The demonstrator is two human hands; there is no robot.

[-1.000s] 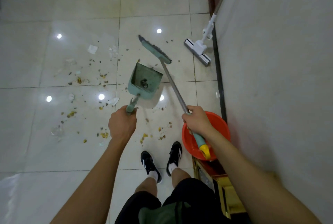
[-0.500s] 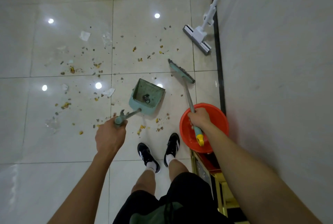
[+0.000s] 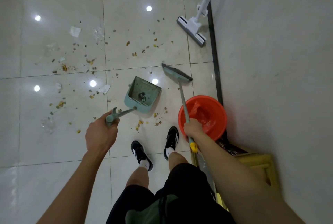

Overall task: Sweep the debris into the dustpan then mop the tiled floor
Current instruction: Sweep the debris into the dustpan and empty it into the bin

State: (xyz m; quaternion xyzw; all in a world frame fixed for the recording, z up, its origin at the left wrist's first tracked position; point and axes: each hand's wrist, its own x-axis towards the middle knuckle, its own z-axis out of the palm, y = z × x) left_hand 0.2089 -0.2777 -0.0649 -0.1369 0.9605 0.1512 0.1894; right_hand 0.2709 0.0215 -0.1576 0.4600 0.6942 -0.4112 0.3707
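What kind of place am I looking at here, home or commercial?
Indoors, likely a hallway or room edge, though home or commercial is unclear. Glossy tiled floor mirrors ceiling lights; a plain wall with dark baseboard runs on the right; a mop leans against it, beside a red bucket.

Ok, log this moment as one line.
left hand grips dustpan handle | right hand grips broom | debris mostly unswept | mop idle by wall

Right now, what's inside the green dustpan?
The dustpan holds a small dark clump of debris near its toothed edge. The rest of its floor looks grimy but bare; what the clump contains is unclear.
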